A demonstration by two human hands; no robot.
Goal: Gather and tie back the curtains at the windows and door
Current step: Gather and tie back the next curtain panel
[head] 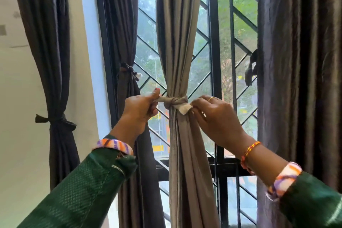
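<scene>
The big window [201, 57] has black bars and green trees outside. Four curtains hang here. Two on the left are tied already. The far right curtain [299, 61] looks loose, though its tie is hard to see. The middle curtain [177, 33] is bunched, with a tie [174, 101] knotted round it. The left hand [140, 106] and right hand [212, 111] each pinch one tie end. Next, I think, pull both ends tight.

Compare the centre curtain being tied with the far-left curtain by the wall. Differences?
The centre curtain looks lighter, grey-beige; the far-left curtain is dark. Left hand and right hand hold the centre curtain's tie ends; the far-left curtain's tie is knotted, untouched and lower in frame. Both are gathered mid-height.
</scene>
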